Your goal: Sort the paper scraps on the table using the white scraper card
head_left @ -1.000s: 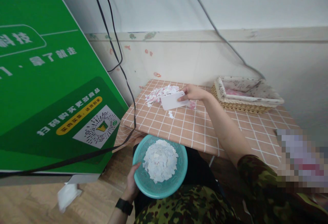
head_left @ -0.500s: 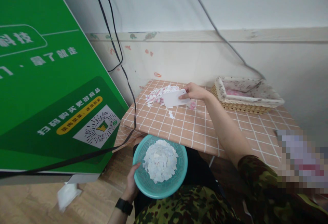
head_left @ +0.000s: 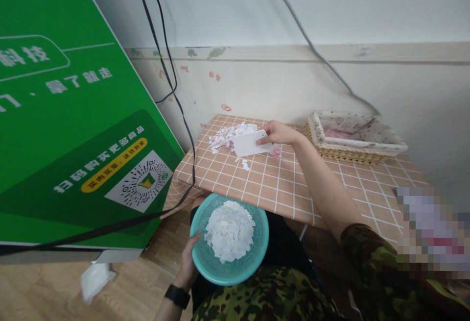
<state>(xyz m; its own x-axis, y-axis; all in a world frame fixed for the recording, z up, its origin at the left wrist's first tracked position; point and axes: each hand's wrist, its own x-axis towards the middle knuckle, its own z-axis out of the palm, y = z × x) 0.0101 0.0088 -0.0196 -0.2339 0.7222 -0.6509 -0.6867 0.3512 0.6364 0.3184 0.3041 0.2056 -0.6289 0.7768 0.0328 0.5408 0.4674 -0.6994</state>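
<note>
Pinching the card (head_left: pixel 250 144) in the head view, the right hand (head_left: pixel 276 133) is nearer to the scraps (head_left: pixel 226 135) than the left hand (head_left: pixel 189 258), which grips the basin (head_left: pixel 261 243) by its rim. From the right hand, the card's long axis points leftward, and the scraps lie also leftward, on the bench (head_left: pixel 290 184).

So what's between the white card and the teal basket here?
In the head view, a few small white paper scraps lie there, near the white card; then checked tablecloth runs toward the teal basket.
</note>
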